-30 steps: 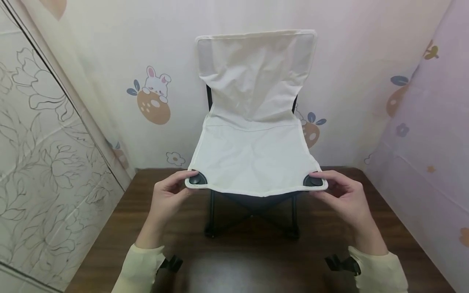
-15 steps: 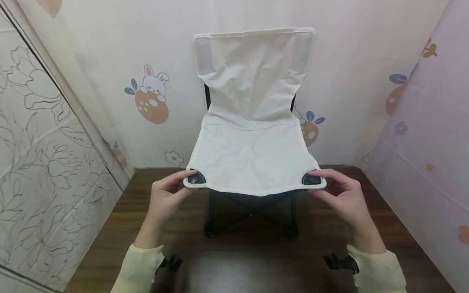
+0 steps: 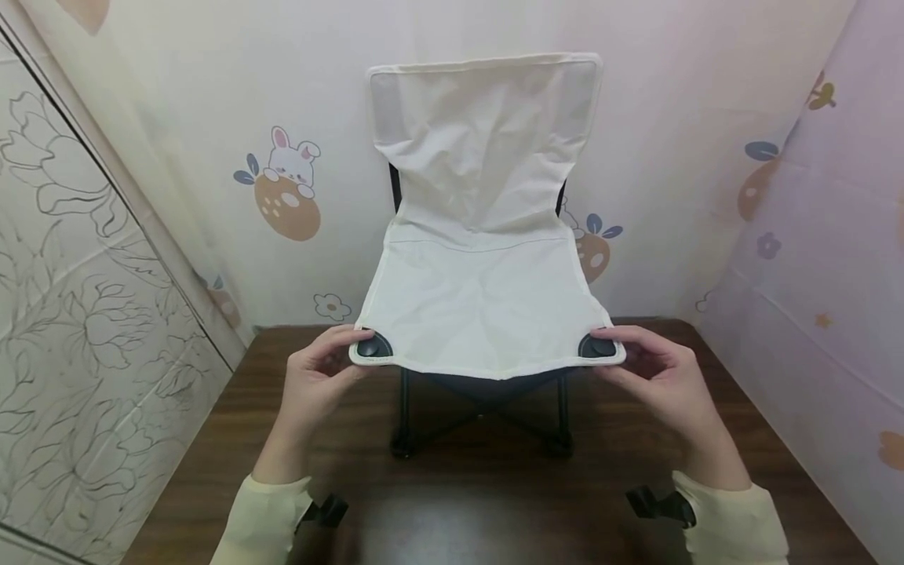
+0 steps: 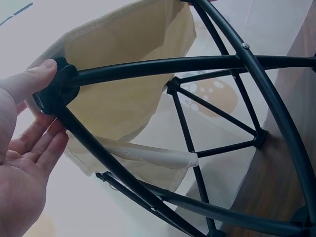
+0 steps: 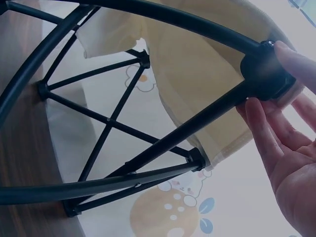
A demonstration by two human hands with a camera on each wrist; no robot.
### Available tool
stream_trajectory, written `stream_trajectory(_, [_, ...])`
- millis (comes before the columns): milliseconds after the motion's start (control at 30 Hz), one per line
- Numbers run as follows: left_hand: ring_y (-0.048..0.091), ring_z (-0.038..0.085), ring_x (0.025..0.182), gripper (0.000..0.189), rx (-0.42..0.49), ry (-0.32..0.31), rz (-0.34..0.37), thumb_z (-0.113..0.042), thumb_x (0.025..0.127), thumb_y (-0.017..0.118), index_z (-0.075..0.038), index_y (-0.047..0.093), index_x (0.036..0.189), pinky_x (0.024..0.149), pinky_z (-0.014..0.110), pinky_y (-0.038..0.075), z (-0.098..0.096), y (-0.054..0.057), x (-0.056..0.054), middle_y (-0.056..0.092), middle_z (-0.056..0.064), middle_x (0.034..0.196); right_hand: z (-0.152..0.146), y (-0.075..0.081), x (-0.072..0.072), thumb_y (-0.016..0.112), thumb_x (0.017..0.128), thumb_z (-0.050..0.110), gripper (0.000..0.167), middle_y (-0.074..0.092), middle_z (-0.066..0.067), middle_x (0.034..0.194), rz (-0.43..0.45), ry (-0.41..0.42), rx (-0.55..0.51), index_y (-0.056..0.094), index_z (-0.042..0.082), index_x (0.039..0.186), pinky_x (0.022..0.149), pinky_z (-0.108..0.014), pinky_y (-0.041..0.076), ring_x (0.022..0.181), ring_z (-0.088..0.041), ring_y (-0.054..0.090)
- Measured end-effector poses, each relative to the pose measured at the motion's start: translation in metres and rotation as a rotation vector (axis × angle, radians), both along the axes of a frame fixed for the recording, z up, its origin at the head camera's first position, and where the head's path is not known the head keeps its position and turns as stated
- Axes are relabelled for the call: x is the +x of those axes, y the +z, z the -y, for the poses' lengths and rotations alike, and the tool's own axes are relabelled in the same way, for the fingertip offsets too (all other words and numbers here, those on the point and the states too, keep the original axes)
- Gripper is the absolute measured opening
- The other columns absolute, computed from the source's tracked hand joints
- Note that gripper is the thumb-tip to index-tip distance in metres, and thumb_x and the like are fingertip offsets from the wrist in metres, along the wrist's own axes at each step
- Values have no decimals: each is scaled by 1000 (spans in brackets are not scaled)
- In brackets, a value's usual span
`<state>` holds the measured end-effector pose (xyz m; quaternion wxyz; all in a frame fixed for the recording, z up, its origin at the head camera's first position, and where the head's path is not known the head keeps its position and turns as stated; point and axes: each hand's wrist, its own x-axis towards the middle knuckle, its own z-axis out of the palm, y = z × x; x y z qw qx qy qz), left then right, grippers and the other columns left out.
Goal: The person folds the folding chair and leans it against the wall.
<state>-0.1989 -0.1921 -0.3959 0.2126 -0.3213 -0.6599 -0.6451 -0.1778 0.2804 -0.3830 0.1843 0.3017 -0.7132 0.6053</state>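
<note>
A folding chair point(image 3: 480, 298) with a cream fabric seat and back stands unfolded on its dark legs. At the seat's front left corner, my left hand point(image 3: 318, 373) pinches the black-patched edge, fingers on top and thumb below. My right hand point(image 3: 660, 373) holds the front right corner in the same way. The left wrist view shows the thumb against a black corner joint point(image 4: 59, 84), where dark tubes point(image 4: 158, 66) meet under the fabric. In the right wrist view, fingers and thumb lie around the opposite corner joint point(image 5: 266, 74). The crossed frame beneath is spread apart.
The chair's feet stand on a dark brown wooden tabletop point(image 3: 466, 494). Behind hangs a pale curtain point(image 3: 176, 118) with rabbit and fruit prints. A panel with line-drawn flowers point(image 3: 78, 314) borders the left side, and a printed sheet point(image 3: 826, 259) borders the right.
The whole head view shifts slightly to the left. Both hands keep their hold on the seat corners, and the chair stays unfolded.
</note>
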Motion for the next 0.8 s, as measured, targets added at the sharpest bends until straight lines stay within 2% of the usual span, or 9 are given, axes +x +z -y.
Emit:
stream_trajectory(100, [71, 19, 115, 45, -19, 12, 6, 28, 82, 78, 13, 73, 124, 95, 25, 61, 2, 0, 1, 73, 11, 131, -3, -2, -1, 73, 78, -37, 54, 78, -13, 125, -33, 41, -42, 68, -18, 128, 84, -21, 63, 99, -16, 77])
stream_trajectory(200, [71, 20, 116, 45, -36, -1, 18, 29, 83, 77, 13, 73, 125, 101, 29, 60, 6, 1, 2, 71, 13, 131, -7, -2, -1, 72, 76, -38, 54, 78, -14, 123, -42, 47, -68, 68, -19, 127, 84, -23, 63, 100, -18, 79])
stream_trajectory(500, [71, 19, 116, 44, -33, 5, 18, 28, 83, 78, 12, 74, 124, 98, 27, 60, 9, 1, 1, 73, 11, 131, -8, -1, 2, 73, 81, -33, 48, 80, -3, 117, 34, -23, 2, 69, -16, 126, 80, -21, 63, 93, -14, 77])
stream_trajectory(700, [72, 20, 116, 45, 3, 6, 4, 30, 81, 77, 14, 74, 122, 102, 30, 59, 6, 0, 0, 73, 12, 129, -4, 1, 2, 74, 80, -33, 47, 79, -1, 120, 26, -45, -5, 69, -16, 125, 86, -23, 63, 96, -13, 77])
stream_trajectory(800, [72, 19, 115, 45, 16, 7, 4, 30, 81, 77, 14, 74, 122, 102, 30, 59, 5, -1, -1, 74, 12, 128, -3, 0, 1, 73, 80, -35, 47, 79, -4, 121, -8, -29, -32, 69, -17, 124, 88, -23, 63, 98, -14, 77])
